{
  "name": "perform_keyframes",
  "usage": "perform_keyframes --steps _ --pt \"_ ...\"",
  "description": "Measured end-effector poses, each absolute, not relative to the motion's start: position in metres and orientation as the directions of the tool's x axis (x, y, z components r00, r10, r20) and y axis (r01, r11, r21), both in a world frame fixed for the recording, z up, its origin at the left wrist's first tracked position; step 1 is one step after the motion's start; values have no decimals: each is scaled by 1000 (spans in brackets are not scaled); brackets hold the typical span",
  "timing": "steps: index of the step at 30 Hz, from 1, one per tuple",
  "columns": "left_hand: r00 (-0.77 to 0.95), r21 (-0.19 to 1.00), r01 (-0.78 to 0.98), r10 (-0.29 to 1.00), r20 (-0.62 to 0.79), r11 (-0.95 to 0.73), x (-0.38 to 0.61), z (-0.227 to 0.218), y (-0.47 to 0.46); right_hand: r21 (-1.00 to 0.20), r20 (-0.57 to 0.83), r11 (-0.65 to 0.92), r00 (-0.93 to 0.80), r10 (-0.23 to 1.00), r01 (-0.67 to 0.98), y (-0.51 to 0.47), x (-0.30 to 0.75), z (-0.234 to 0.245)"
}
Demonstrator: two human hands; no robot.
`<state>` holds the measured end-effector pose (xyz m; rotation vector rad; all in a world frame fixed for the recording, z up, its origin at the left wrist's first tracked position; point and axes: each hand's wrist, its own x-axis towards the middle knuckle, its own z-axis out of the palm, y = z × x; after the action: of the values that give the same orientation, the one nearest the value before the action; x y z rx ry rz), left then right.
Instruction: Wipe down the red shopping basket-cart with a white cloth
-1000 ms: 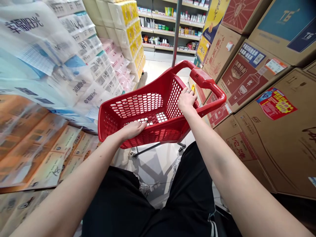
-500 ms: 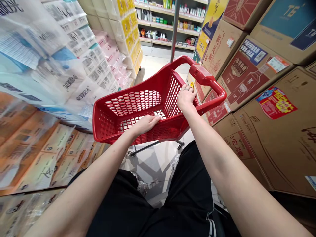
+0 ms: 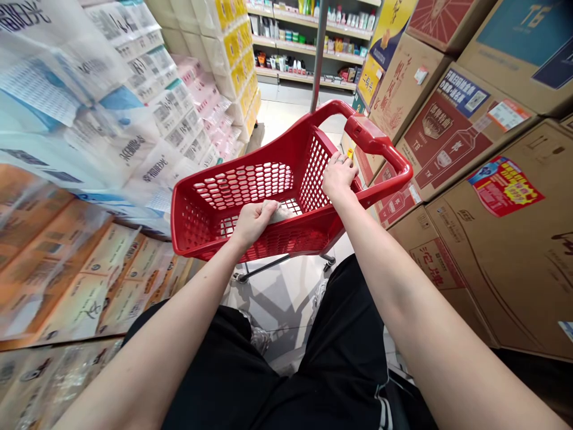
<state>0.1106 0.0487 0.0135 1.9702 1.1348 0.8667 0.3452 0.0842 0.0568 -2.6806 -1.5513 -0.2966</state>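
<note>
A red plastic shopping basket (image 3: 250, 185) on a wheeled frame stands in front of me in a shop aisle, tilted, with nothing visible inside. My left hand (image 3: 254, 221) curls over the basket's near rim, fingers closed on it. My right hand (image 3: 339, 174) grips the rim at the right end, just under the thick red handle (image 3: 376, 146), with a ring on one finger. My legs in black shorts show below.
Stacked packs of tissue paper (image 3: 89, 119) wall the left side. Brown cardboard cartons (image 3: 492, 197) are stacked high on the right. A grey metal pole (image 3: 319, 54) stands beyond the basket, with product shelves (image 3: 308, 36) at the far end. Pale tiled floor (image 3: 286, 298) runs between.
My left hand slid right along the near rim and its fingers closed over it. The basket shifted slightly left and up in view. My right hand kept its grip.
</note>
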Motion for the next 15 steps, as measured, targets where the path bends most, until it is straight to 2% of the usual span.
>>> perform_keyframes --steps 3,6,11,15 --pt "349 838 393 905 245 -378 110 12 48 75 171 -510 493 853 857 84 345 56" --pt "340 801 412 889 307 -434 109 9 44 90 188 -522 501 845 848 84 345 54" --pt "473 674 380 759 447 -634 101 0 32 94 198 -527 503 841 845 85 344 54" --pt "632 500 432 647 427 -751 100 -2 23 95 188 -525 503 844 846 88 346 54"
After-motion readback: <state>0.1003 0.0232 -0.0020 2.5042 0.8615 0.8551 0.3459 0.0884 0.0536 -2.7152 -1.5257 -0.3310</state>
